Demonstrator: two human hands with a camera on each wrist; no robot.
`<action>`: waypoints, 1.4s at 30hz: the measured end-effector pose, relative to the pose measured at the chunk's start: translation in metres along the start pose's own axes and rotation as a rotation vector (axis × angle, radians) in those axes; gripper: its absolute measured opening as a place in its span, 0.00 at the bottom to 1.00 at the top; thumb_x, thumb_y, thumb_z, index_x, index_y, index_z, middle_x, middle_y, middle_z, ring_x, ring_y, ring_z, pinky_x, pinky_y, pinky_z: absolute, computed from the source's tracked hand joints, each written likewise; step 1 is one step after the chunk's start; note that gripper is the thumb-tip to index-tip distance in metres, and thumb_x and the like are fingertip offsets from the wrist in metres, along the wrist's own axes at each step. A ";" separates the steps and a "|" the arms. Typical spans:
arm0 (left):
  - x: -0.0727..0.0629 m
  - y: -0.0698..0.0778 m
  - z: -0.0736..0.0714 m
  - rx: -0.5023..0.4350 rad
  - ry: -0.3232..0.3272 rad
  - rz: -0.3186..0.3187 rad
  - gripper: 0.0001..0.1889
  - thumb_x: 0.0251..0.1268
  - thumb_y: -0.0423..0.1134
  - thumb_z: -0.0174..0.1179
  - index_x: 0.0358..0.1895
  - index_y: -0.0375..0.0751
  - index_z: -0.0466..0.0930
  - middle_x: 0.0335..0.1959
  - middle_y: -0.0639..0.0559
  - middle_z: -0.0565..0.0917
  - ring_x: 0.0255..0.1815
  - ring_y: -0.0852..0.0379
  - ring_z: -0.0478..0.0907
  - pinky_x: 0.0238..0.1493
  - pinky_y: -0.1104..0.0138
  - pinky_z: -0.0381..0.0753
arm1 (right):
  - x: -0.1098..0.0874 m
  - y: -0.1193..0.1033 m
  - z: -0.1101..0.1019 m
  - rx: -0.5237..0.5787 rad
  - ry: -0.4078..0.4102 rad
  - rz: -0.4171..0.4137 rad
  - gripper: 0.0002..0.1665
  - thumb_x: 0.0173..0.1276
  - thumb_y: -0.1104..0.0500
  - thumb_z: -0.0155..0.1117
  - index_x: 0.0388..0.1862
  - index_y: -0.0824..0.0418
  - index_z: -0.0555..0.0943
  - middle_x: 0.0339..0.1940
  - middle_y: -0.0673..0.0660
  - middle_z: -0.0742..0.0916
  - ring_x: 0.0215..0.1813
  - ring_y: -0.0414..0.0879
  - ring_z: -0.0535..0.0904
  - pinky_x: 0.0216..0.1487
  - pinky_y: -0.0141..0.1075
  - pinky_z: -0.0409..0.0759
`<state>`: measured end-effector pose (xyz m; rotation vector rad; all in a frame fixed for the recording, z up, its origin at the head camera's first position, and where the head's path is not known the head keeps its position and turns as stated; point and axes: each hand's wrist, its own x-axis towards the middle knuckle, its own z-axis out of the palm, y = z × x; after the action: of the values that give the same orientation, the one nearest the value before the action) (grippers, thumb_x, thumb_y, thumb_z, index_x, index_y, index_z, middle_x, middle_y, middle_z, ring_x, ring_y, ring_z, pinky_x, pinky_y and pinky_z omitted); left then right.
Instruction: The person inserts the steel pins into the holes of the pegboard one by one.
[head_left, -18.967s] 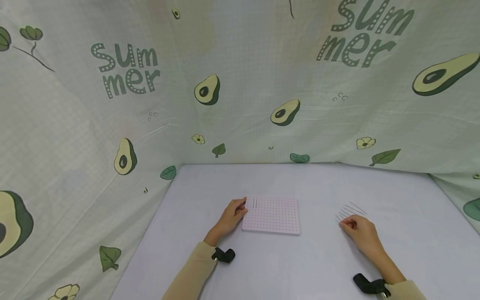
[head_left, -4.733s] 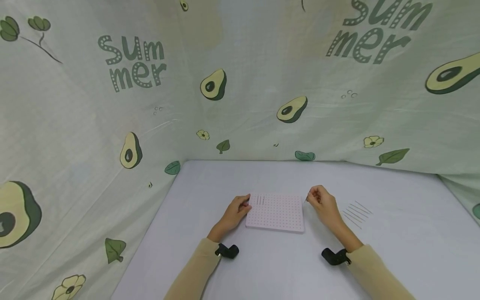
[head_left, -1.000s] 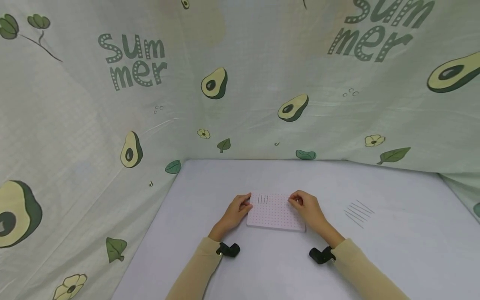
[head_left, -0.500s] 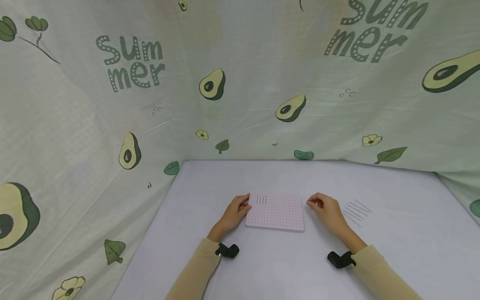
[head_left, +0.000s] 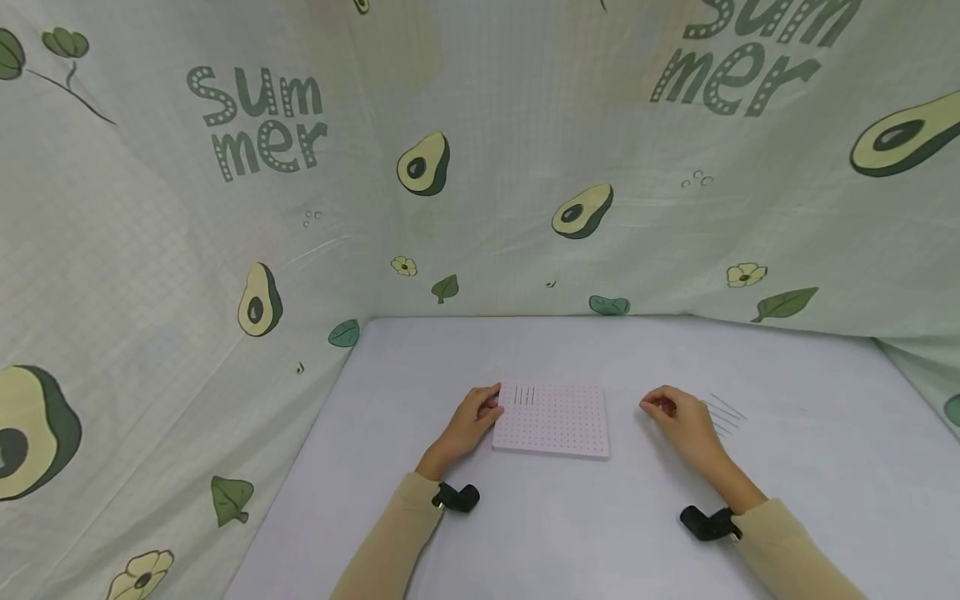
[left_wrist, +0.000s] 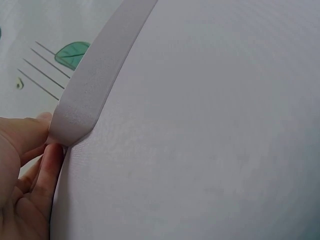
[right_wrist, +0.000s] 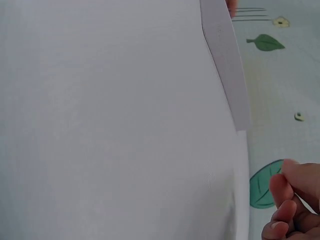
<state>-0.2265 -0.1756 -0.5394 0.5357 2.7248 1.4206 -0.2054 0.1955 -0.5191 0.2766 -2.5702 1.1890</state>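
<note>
Saw the pale pink pegboard (head_left: 558, 429) lying flat near the middle of the white table (head_left: 570, 525). Found the left hand (head_left: 467, 423) clamped on its left edge by the far corner, with thumb and fingers pinching. Saw the right hand (head_left: 686, 425) apart from the board, to its right, with thumb and forefinger tips together and the other fingers curled. Noted the board's long axis running left to right. Counted four thin dark pins (left_wrist: 44, 74) standing upright in its far-left part. Saw loose pins (head_left: 724, 417) just beyond the right hand, slanting from far left to near right, partly hidden.
</note>
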 end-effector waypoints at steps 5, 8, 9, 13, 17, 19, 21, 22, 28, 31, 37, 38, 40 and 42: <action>0.001 -0.001 0.001 0.009 -0.005 -0.004 0.25 0.76 0.35 0.56 0.72 0.31 0.66 0.52 0.42 0.74 0.50 0.53 0.72 0.52 0.65 0.76 | -0.007 0.005 -0.013 -0.017 0.004 0.014 0.06 0.69 0.62 0.69 0.38 0.66 0.84 0.28 0.53 0.81 0.30 0.42 0.68 0.28 0.31 0.67; 0.001 -0.001 0.000 0.007 -0.007 -0.007 0.25 0.76 0.35 0.56 0.72 0.31 0.66 0.52 0.42 0.74 0.50 0.53 0.72 0.53 0.66 0.75 | -0.011 0.009 -0.020 -0.034 0.012 0.030 0.07 0.69 0.62 0.68 0.39 0.67 0.84 0.29 0.54 0.82 0.31 0.42 0.69 0.29 0.30 0.68; 0.000 -0.001 0.000 0.004 -0.007 -0.006 0.25 0.75 0.34 0.56 0.72 0.31 0.66 0.53 0.42 0.74 0.50 0.53 0.72 0.53 0.66 0.75 | -0.013 0.011 -0.022 -0.039 0.016 0.035 0.07 0.70 0.62 0.68 0.39 0.67 0.84 0.29 0.54 0.82 0.31 0.42 0.69 0.29 0.30 0.68; -0.001 0.000 0.000 0.003 -0.007 -0.001 0.25 0.76 0.34 0.56 0.72 0.30 0.66 0.53 0.42 0.74 0.51 0.52 0.72 0.53 0.65 0.75 | -0.018 0.017 -0.030 -0.056 0.035 0.053 0.08 0.70 0.61 0.67 0.40 0.67 0.84 0.31 0.55 0.84 0.32 0.40 0.70 0.29 0.28 0.69; -0.002 0.001 0.000 0.006 -0.006 0.002 0.25 0.76 0.34 0.55 0.72 0.30 0.66 0.52 0.41 0.74 0.51 0.52 0.72 0.53 0.65 0.75 | -0.024 0.024 -0.036 -0.057 0.055 0.068 0.09 0.70 0.60 0.68 0.39 0.66 0.85 0.31 0.56 0.84 0.31 0.37 0.70 0.29 0.27 0.68; -0.002 0.002 0.000 0.005 -0.006 -0.003 0.25 0.76 0.34 0.55 0.72 0.31 0.66 0.52 0.42 0.74 0.51 0.53 0.72 0.53 0.65 0.75 | -0.027 0.026 -0.039 -0.062 0.068 0.071 0.09 0.69 0.60 0.69 0.39 0.66 0.85 0.31 0.56 0.85 0.31 0.35 0.70 0.30 0.26 0.68; -0.002 0.001 0.000 0.009 -0.005 0.004 0.25 0.76 0.35 0.55 0.72 0.30 0.66 0.52 0.42 0.74 0.50 0.53 0.72 0.53 0.65 0.75 | -0.029 0.028 -0.042 -0.070 0.081 0.073 0.09 0.67 0.60 0.70 0.38 0.67 0.86 0.31 0.56 0.86 0.31 0.33 0.70 0.30 0.25 0.68; -0.002 0.001 0.000 0.012 -0.004 0.007 0.25 0.76 0.35 0.55 0.72 0.30 0.66 0.52 0.42 0.74 0.50 0.53 0.72 0.53 0.66 0.75 | -0.030 0.030 -0.044 -0.075 0.087 0.074 0.09 0.67 0.61 0.71 0.38 0.67 0.86 0.31 0.57 0.86 0.30 0.32 0.71 0.30 0.25 0.68; -0.003 0.001 0.001 0.010 -0.004 0.021 0.25 0.77 0.36 0.55 0.72 0.30 0.66 0.53 0.41 0.74 0.52 0.52 0.72 0.55 0.64 0.75 | -0.033 0.036 -0.049 -0.106 0.100 0.091 0.08 0.64 0.62 0.73 0.36 0.68 0.86 0.26 0.54 0.82 0.28 0.35 0.68 0.26 0.29 0.65; -0.003 0.001 0.000 0.005 -0.008 0.019 0.25 0.77 0.36 0.54 0.72 0.30 0.65 0.54 0.41 0.73 0.52 0.52 0.72 0.55 0.64 0.75 | -0.035 0.039 -0.050 -0.125 0.101 0.096 0.07 0.63 0.63 0.74 0.34 0.68 0.86 0.24 0.52 0.79 0.27 0.36 0.66 0.26 0.30 0.64; -0.004 0.000 0.001 0.017 -0.008 0.016 0.25 0.77 0.37 0.54 0.72 0.30 0.65 0.54 0.41 0.74 0.51 0.52 0.72 0.54 0.65 0.75 | -0.040 0.043 -0.051 -0.136 0.086 0.097 0.07 0.62 0.64 0.74 0.33 0.68 0.86 0.24 0.52 0.79 0.27 0.36 0.66 0.26 0.31 0.64; -0.003 0.000 0.001 0.015 -0.007 0.014 0.25 0.77 0.37 0.54 0.72 0.31 0.65 0.54 0.42 0.74 0.51 0.52 0.72 0.54 0.64 0.75 | -0.040 0.044 -0.051 -0.137 0.087 0.094 0.07 0.62 0.64 0.74 0.33 0.68 0.86 0.24 0.52 0.80 0.27 0.36 0.66 0.27 0.31 0.64; -0.003 0.000 0.001 0.010 -0.005 0.015 0.25 0.77 0.37 0.54 0.72 0.31 0.65 0.54 0.42 0.74 0.51 0.52 0.72 0.54 0.64 0.75 | -0.041 0.045 -0.050 -0.145 0.089 0.089 0.07 0.62 0.64 0.74 0.33 0.68 0.86 0.24 0.52 0.80 0.27 0.36 0.66 0.27 0.31 0.64; -0.003 0.000 0.001 0.010 -0.002 0.016 0.25 0.77 0.38 0.54 0.72 0.30 0.66 0.54 0.42 0.74 0.51 0.51 0.72 0.54 0.64 0.75 | -0.041 0.045 -0.050 -0.152 0.091 0.085 0.06 0.61 0.64 0.74 0.33 0.68 0.86 0.24 0.52 0.79 0.27 0.37 0.66 0.27 0.31 0.63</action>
<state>-0.2233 -0.1758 -0.5407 0.5605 2.7336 1.4102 -0.1707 0.2642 -0.5345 0.0782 -2.5976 1.0020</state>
